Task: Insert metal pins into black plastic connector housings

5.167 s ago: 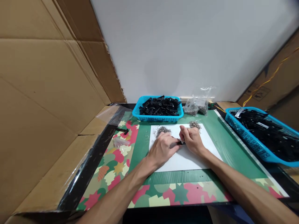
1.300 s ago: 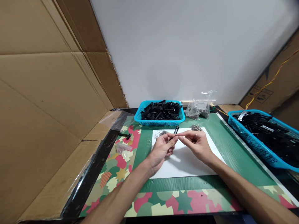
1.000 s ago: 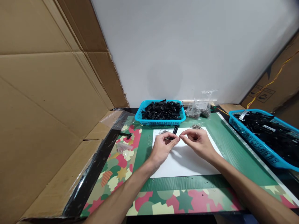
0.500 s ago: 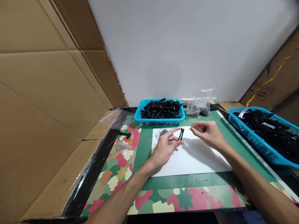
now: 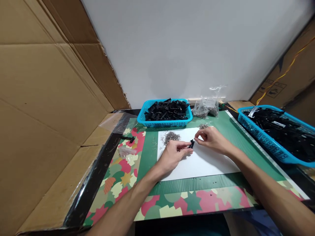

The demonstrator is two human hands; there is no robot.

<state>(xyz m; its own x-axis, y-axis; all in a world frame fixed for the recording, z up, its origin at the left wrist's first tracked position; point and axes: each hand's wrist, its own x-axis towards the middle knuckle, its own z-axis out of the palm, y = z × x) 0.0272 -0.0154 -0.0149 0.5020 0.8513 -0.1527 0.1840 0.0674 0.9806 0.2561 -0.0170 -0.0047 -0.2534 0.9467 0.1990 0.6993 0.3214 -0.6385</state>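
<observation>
At the left of the table, a loose black plastic part [image 5: 128,139] lies on the patterned mat [image 5: 125,178], with a crumpled clear plastic bag [image 5: 127,151] just nearer the person. Next comes a blue perforated basket [image 5: 164,123] heaped with black parts, and on the white paper sheet [image 5: 204,164] before it a pile of small metal pieces [image 5: 172,136]. The left hand [image 5: 172,153] pinches a short black plastic piece [image 5: 192,144] between thumb and fingers, above the sheet. That piece is probably light, stiff and a little slick; its opposite sides look the best hold, pressed gently in case thin parts snap. Just right of it, the right hand [image 5: 209,139] has thumb and forefinger drawn narrow; whether they grip anything is too small to tell. Beyond that hand sits a smaller metal pile [image 5: 203,126], and farther right a second blue basket [image 5: 263,142].
</observation>
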